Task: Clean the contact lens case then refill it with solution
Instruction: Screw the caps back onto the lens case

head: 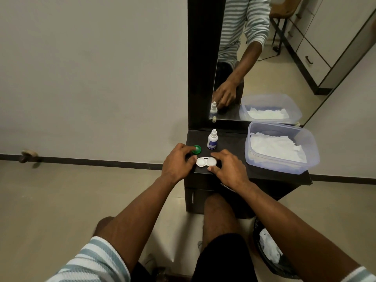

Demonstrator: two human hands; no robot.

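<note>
A white contact lens case (206,161) lies on the dark cabinet top (234,147), both wells uncovered. My right hand (227,168) grips its right end between thumb and fingers. My left hand (178,162) rests at the case's left end, its index finger touching a green cap (197,150) that lies on the top's left edge. A small white solution bottle (212,139) with a blue label stands upright just behind the case, its cap on.
A clear plastic tub (282,147) of white tissues sits on the right of the cabinet top. A mirror (264,58) rises behind it. A black bin (270,253) with used tissue stands on the floor at the right.
</note>
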